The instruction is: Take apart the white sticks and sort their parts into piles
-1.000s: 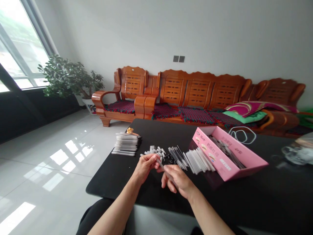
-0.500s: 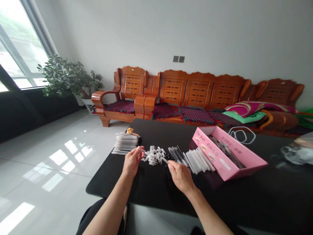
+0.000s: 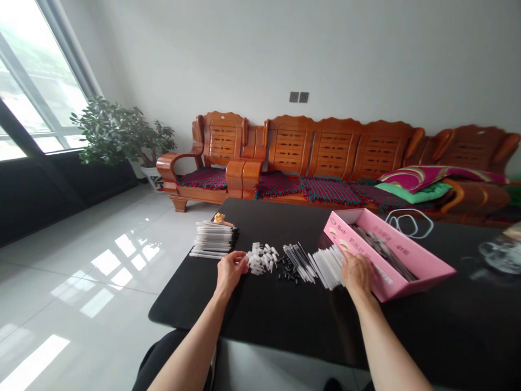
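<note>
My left hand (image 3: 231, 274) is pinched at the left edge of a heap of small white plastic caps (image 3: 261, 259); whatever its fingertips hold is too small to make out. My right hand (image 3: 359, 276) reaches to the right end of a row of whitish pen tubes (image 3: 328, 267), its fingertips touching or close to the last ones and partly hidden. Between the heap and the tubes lie thin dark pen refills (image 3: 300, 262) and a scatter of little black plugs (image 3: 288, 270). A stack of slim whitish pens (image 3: 214, 239) lies beyond my left hand.
A pink cardboard box (image 3: 385, 285) with dark strip-like things (image 3: 385, 247) inside stands right beside my right hand. Behind it lies a white looped cord (image 3: 407, 222). A small yellow figure (image 3: 220, 218) is behind the pens. The black table (image 3: 285, 326) faces a wooden sofa (image 3: 329, 152).
My right hand has moved right, from the white caps, where it held a whitish tube, to the row of tubes by the box. My left hand has lowered slightly beside the caps.
</note>
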A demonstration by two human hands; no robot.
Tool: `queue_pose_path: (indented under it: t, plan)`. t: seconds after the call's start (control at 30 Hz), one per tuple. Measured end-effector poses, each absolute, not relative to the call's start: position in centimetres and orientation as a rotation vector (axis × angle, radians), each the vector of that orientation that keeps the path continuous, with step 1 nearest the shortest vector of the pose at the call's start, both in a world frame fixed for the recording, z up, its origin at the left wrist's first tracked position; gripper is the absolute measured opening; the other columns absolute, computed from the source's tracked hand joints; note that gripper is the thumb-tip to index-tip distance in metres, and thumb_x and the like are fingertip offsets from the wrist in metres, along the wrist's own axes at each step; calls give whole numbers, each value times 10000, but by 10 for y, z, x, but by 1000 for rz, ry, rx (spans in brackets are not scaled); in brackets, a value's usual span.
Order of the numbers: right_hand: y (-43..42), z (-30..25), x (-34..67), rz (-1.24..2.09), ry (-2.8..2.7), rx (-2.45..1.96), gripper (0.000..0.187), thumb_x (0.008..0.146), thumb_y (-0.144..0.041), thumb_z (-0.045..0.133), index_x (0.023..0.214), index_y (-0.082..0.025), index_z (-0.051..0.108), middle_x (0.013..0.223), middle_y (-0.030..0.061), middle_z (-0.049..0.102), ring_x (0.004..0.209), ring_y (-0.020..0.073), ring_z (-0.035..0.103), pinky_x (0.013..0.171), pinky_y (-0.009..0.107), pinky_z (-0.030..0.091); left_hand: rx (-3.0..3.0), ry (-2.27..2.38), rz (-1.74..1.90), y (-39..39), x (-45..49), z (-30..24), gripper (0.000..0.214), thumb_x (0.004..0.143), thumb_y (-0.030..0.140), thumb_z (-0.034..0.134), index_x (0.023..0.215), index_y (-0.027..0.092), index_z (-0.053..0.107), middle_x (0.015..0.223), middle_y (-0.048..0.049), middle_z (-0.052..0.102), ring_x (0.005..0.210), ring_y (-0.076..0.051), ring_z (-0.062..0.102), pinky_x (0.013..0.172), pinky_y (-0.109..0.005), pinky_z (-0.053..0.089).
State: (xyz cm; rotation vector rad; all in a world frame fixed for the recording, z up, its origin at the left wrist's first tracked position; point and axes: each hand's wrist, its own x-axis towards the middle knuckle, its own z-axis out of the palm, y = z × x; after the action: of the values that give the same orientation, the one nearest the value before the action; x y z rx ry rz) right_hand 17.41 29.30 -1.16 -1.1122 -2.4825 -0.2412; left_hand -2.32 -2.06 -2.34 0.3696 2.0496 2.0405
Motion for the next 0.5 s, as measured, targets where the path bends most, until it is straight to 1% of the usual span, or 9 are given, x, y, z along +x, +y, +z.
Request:
queue_pose_path:
  t: [0.13,0.27,0.4,0.5]
  plan:
    - [301,-25,175,-216,-2506,-1037,367,836,-152,439,1135,-162,652,908,121,664,887,242,582,814,327,399,440,2160,1969,-16,-22,-29,234,637,168,730,871,188,726,662,-13,696,497,-138,637,538,-222,499]
    - [305,-29,177,-252,-2494,-962,383,844,-106,368,1050,-130,690,831,125,671,827,234,595,789,327,417,530,2373,1726,-16,-24,-27,287,701,109,641,974,169,705,784,-22,715,578,-126,662,601,-217,513]
    - [303,-23,176,-286,-2481,-879,396,847,-94,335,1026,-97,688,769,131,665,786,236,600,784,336,430,536,2482,1611,-23,-28,-22,300,735,129,610,1023,156,690,821,-39,726,636,-140,682,664,-233,520]
    - [294,-17,175,-211,-2438,-804,381,836,-110,357,1061,-88,664,852,146,674,835,239,603,793,328,440,550,2515,1583,-29,-32,-21,293,741,160,612,1023,159,689,828,-42,729,650,-148,685,682,-240,515]
